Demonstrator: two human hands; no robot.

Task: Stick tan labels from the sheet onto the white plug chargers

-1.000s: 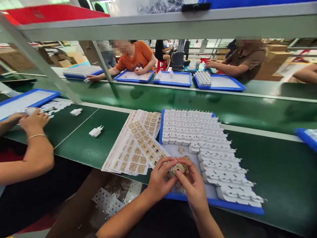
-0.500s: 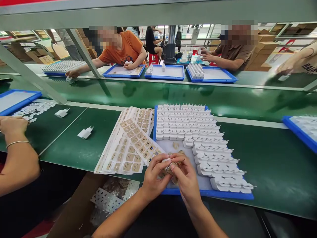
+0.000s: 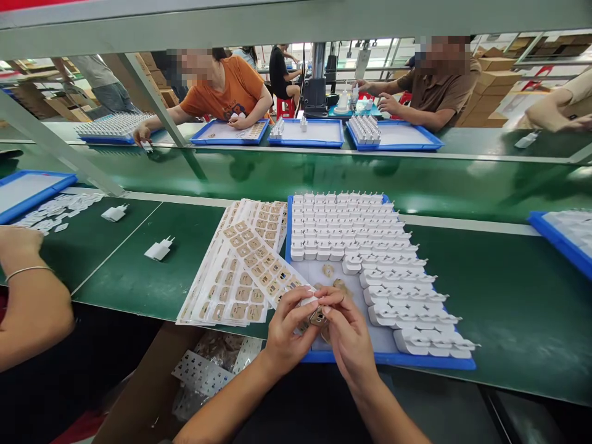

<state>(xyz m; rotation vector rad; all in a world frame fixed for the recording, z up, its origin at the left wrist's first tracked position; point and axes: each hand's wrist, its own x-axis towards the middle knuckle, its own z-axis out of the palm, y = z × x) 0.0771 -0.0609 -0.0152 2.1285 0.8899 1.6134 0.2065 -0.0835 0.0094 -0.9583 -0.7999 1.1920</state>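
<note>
Both hands meet over the near left part of the blue tray. My left hand grips a small white plug charger whose face is tan with dark ports. My right hand pinches the same charger from the other side, thumb on the edge of its face. Fingers hide most of the charger's body. White plug chargers stand in rows in the tray, pins pointing away. Loose tan pieces lie on the tray floor by my fingers. Left of the tray, sheets of tan stickers are stacked and overlapping.
Two single chargers lie on the green bench to the left. A co-worker's arm rests at the far left, near scattered white pieces. Across the line, people work over blue trays. Another tray is at right.
My right thumb has shifted off the charger's face to its edge, so more of the tan face shows. Across the line, a co-worker's hand with a charger moved right.
</note>
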